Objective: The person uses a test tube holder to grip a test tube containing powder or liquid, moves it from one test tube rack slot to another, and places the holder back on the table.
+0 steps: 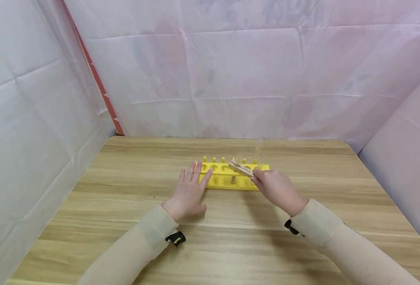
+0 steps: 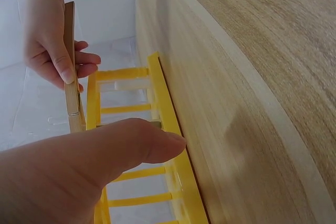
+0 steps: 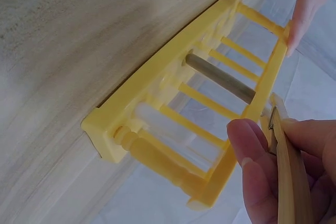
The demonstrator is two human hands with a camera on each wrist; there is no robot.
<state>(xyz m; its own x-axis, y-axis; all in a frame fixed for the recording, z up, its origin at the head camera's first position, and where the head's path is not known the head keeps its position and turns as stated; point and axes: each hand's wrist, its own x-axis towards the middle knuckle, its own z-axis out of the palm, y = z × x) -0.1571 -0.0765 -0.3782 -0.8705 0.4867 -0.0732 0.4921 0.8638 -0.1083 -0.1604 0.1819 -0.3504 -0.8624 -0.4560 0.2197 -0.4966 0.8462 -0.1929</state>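
A yellow test tube rack (image 1: 218,183) stands on the table. My left hand (image 1: 190,194) rests on the rack's left end with its fingers straight and spread. In my right hand (image 1: 277,189) I grip a wooden test tube clamp (image 1: 243,170), thumb on one side and fingers curled on the other. The clamp's tip is right at the top of a test tube with grey-green contents (image 3: 220,78), which stands in the rack. Nearer the rack's right end is a test tube with whitish contents (image 3: 163,123).
The rack stands on a wood-grain table (image 1: 231,245). Pale cloth walls surround it at the back (image 1: 238,67), left and right. A row of yellow pegs (image 1: 214,159) rises along the rack's back edge.
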